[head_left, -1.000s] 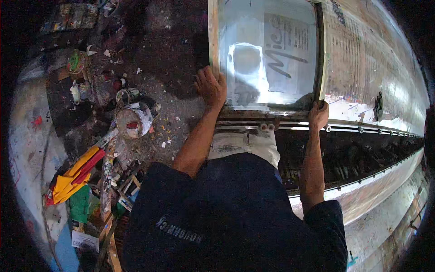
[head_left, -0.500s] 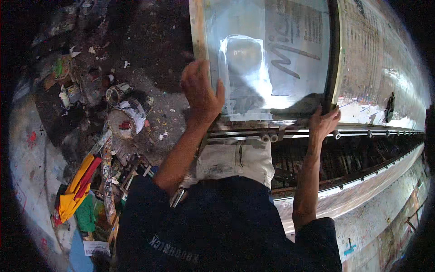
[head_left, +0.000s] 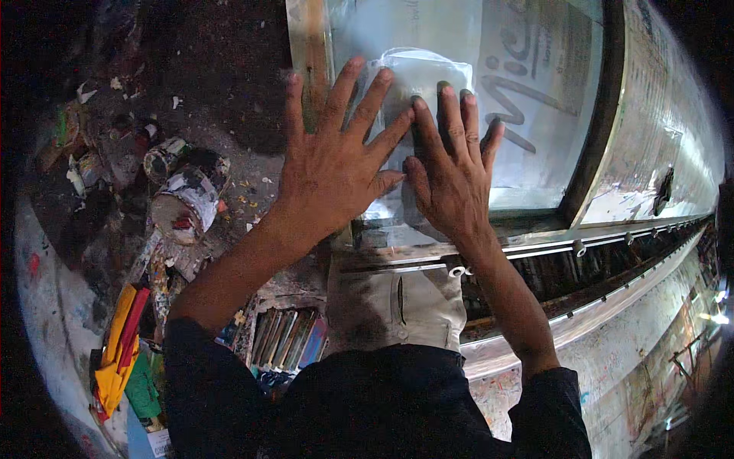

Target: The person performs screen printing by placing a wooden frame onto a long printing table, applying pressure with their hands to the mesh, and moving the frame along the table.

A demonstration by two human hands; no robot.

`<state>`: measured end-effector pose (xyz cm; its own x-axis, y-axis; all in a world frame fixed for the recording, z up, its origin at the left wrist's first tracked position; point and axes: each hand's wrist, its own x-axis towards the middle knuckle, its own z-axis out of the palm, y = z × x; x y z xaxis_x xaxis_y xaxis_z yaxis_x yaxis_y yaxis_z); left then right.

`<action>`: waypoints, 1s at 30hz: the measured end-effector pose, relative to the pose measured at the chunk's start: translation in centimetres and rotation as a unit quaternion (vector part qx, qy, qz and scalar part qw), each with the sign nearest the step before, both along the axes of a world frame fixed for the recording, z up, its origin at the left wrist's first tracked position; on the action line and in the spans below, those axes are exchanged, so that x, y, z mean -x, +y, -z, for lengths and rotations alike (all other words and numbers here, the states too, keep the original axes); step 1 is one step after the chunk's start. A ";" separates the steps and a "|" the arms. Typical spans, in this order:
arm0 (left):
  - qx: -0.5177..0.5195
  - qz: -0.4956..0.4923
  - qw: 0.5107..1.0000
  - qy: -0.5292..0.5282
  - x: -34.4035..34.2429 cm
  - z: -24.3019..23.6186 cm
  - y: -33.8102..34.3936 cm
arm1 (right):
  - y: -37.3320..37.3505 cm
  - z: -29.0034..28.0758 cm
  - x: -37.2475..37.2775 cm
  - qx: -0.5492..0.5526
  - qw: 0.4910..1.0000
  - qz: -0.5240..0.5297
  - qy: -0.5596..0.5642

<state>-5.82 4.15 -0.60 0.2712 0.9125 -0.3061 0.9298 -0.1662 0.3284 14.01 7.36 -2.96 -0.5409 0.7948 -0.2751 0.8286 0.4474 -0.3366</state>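
Before me is a wooden-edged frame (head_left: 589, 172) around a pale, taut sheet that looks like a printing screen (head_left: 527, 195), with large dark brush-like lettering on its right part. A clear, shiny film-like rectangle (head_left: 428, 63) shows on the left part of the sheet. My left hand (head_left: 332, 164), fingers spread wide, is over the frame's left edge and the sheet. My right hand (head_left: 455, 168), fingers stretched out, is over the shiny rectangle. The two hands nearly meet at the fingertips. Neither holds anything; whether the palms touch the sheet, I cannot tell.
A long table (head_left: 650, 153) extends right, with a metal rail (head_left: 535, 256) along its near edge. Paint-smeared tins (head_left: 180, 206) stand on the littered floor at left. Yellow and red cloth (head_left: 122, 336) lies lower left, near a box of upright thin items (head_left: 287, 336).
Both hands have left the frame's side edges and come together over the sheet, fingers spread. The view has shifted, bringing the box of thin items into sight.
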 end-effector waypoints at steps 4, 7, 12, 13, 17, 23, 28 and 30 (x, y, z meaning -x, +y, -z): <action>0.012 0.001 1.000 0.005 0.0 0.1 0.1 | -0.2 0.4 -0.3 -0.001 1.000 0.000 0.018; 0.024 -0.006 1.000 0.001 -0.1 0.1 0.2 | -0.3 0.8 -0.3 0.002 1.000 0.000 0.006; 0.023 -0.009 1.000 -0.010 -0.1 0.4 0.1 | -0.4 1.1 -0.3 -0.006 1.000 -0.008 0.005; 0.019 -0.012 1.000 -0.017 -0.1 0.5 0.0 | -0.4 1.1 -0.3 -0.004 1.000 -0.007 0.003; 0.012 -0.016 0.999 -0.028 0.0 0.5 -0.1 | -0.5 1.2 -0.2 -0.004 1.000 -0.004 0.005; 0.010 -0.023 0.999 -0.026 -0.2 0.6 -0.2 | -0.5 1.3 -0.2 -0.012 1.000 -0.004 0.013; 0.012 -0.016 1.000 -0.001 -0.4 0.7 -0.2 | -0.5 1.5 -0.3 -0.017 1.000 -0.001 0.025; 0.013 -0.018 1.000 -0.009 -0.3 0.8 -0.3 | -0.5 1.6 -0.3 -0.020 0.999 -0.002 0.027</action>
<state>-5.51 3.88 -1.36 0.2429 0.9141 -0.3246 0.9294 -0.1234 0.3479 14.34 6.85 -4.53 -0.5577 0.8020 -0.2137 0.8076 0.4650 -0.3627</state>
